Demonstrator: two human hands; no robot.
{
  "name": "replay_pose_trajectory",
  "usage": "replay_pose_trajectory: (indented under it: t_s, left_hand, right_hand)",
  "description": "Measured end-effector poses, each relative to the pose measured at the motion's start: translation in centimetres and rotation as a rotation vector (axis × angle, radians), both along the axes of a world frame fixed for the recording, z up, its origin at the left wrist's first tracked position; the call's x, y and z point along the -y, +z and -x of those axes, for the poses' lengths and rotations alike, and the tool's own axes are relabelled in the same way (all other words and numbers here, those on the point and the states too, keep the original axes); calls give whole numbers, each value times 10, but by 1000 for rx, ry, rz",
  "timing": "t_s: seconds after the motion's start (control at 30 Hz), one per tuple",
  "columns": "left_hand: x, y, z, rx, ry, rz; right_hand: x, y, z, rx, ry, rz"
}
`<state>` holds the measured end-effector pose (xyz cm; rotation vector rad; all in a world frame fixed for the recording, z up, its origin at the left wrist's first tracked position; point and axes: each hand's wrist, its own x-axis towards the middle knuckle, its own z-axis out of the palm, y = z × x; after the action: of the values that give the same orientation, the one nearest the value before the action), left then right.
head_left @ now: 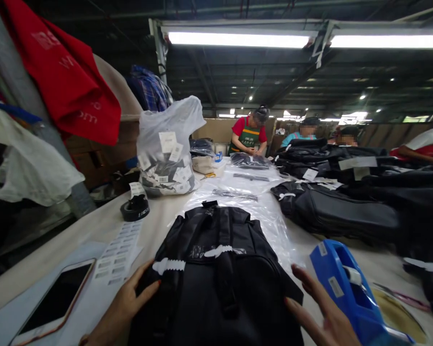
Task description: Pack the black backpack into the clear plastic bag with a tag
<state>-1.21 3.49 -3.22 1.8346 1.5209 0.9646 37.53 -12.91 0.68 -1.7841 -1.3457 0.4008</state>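
A black backpack (220,278) lies flat on the table in front of me, on a sheet of clear plastic (263,211). My left hand (124,307) rests on its left edge, fingers stretched out, thumb near a white strap wrap (169,265). My right hand (321,312) is open at the bag's right edge, fingers spread. Neither hand holds anything.
A blue tape dispenser (350,293) stands just right of my right hand. A phone (56,305) and a label sheet (120,252) lie at left, with a black tape roll (135,209) and a bag of tags (168,149) behind. Black bags (346,211) pile at right. Other people work at the far end.
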Motion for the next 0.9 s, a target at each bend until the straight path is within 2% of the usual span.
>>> replay_pose_trajectory:
  t_s: [0.13,0.27,0.37,0.47,0.53,0.6,0.73,0.8,0.9]
  left_hand:
    - [-7,-6,2,14,-85,84]
    - [-6,3,-7,57,-109,175]
    - [-1,10,-18,109,-130,232]
    - [1,16,-28,177,-105,238]
    - [3,25,-31,197,-74,240]
    - [8,40,-33,206,-34,230]
    - [20,69,-36,218,64,166]
    - [21,69,-39,190,36,220]
    - [19,47,-42,11,-77,336]
  right_hand:
    - [-53,11,17,-72,-28,123]
    - [-72,-4,18,-191,-44,241]
    - [-70,-16,15,-356,-49,211]
    - [-67,-16,17,-494,-46,152]
    - [-63,-7,20,-600,-31,133]
    - [-56,6,23,-697,-24,114]
    - [-33,24,21,-724,-148,54]
    - [-26,19,18,-725,-195,101]
    - [-24,-2,16,-673,-186,200]
